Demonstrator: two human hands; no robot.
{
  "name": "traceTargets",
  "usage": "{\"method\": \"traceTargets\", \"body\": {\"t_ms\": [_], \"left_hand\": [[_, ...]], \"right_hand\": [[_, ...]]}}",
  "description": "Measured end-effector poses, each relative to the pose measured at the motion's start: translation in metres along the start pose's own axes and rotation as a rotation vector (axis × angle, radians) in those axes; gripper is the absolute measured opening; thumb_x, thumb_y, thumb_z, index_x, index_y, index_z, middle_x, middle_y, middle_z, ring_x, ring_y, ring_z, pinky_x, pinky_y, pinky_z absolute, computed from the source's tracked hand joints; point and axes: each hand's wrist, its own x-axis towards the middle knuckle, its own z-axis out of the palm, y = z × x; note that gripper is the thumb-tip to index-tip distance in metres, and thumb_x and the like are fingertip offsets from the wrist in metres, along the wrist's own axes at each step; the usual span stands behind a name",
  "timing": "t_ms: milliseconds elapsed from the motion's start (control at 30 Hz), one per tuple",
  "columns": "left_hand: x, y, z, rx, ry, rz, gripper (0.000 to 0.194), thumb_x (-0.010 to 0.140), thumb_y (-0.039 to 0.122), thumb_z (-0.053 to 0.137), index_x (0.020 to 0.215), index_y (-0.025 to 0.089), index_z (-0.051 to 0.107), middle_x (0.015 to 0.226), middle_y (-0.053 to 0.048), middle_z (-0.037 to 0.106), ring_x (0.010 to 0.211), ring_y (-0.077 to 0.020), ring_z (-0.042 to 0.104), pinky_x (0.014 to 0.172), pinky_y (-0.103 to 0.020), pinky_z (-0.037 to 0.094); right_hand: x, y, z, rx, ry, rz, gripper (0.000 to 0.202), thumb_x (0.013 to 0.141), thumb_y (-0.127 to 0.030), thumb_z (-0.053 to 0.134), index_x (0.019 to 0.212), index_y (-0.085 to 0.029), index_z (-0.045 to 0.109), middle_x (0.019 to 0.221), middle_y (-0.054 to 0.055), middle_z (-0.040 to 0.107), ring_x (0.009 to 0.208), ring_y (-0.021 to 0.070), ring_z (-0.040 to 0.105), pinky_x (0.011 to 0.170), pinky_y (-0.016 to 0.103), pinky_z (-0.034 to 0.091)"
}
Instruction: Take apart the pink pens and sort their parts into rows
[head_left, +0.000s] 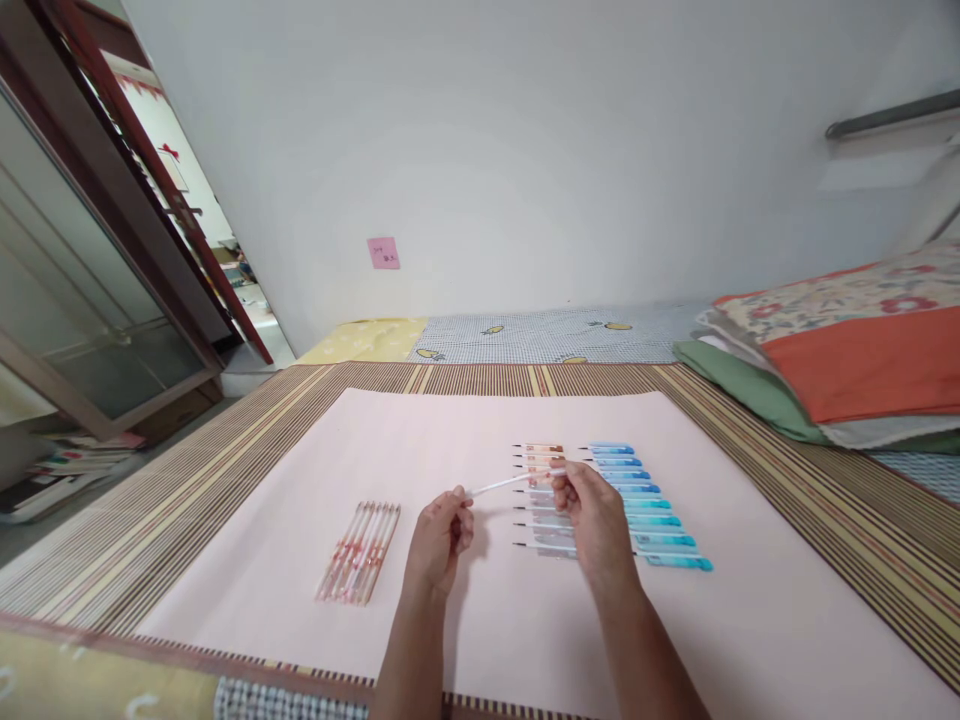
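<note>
"What about the left hand (439,538)?"
"Holds one end of a white rod (504,484) in a closed pinch."
"And the right hand (602,518)?"
"Closes on the other end, likewise pinching."
"Held where?"
"Over the pink sheet (442,430), aslant between both hands."
"Beside the right hand?"
"See blue pens (664,540) in a column, next to dark-tipped rods (546,547) — partly hidden behind that hand."
"And to the left?"
"Find pink-patterned pens (354,556), side by side — apart from the left hand."

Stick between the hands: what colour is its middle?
The stick is white there, best seen in the head view.
</note>
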Motion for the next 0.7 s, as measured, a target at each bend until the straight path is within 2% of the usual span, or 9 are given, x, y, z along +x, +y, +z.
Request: {"method": "traceTargets", "body": {"t_ms": [167,300,533,700], "left_hand": [[0.0,0.002,0.0,-0.004,0.019,0.016,0.049,0.065,0.056,0.088,0.074,0.012,0.067,0.049,0.004,0.054,0.039,-0.0032,0.035,0.04,-0.018,0.02],[0.001,0.001,0.001,-0.047,0.011,0.001,0.05,0.064,0.055,0.089,0.077,0.012,0.068,0.05,0.004,0.054,0.04,-0.0032,0.036,0.04,-0.018,0.02],[0.002,0.0,0.002,-0.304,-0.027,-0.092,0.045,0.064,0.044,0.094,0.08,0.011,0.069,0.054,0.006,0.052,0.043,-0.0024,0.04,0.041,-0.016,0.027],[0.003,0.001,0.0,-0.403,0.001,-0.086,0.035,0.071,0.036,0.092,0.08,0.01,0.07,0.058,0.004,0.056,0.048,-0.0037,0.047,0.043,-0.014,0.035]], "right_hand": [[0.002,0.004,-0.002,0.081,0.017,0.04,0.028,0.078,-0.046,0.078,0.082,-0.019,0.076,0.068,0.0,0.064,0.057,0.0106,0.049,0.054,0.026,0.04],[0.0,0.005,0.003,0.176,-0.043,0.143,0.025,0.074,-0.044,0.08,0.077,-0.019,0.075,0.071,0.002,0.066,0.057,0.0116,0.05,0.052,0.028,0.041],[-0.011,0.009,0.018,0.308,-0.132,0.362,0.03,0.067,-0.036,0.089,0.09,-0.019,0.079,0.085,0.005,0.074,0.064,0.0118,0.056,0.055,0.026,0.046],[-0.015,0.015,0.022,0.291,-0.158,0.394,0.034,0.063,-0.031,0.093,0.093,-0.02,0.08,0.096,0.007,0.078,0.067,0.0126,0.061,0.057,0.027,0.05]]}}
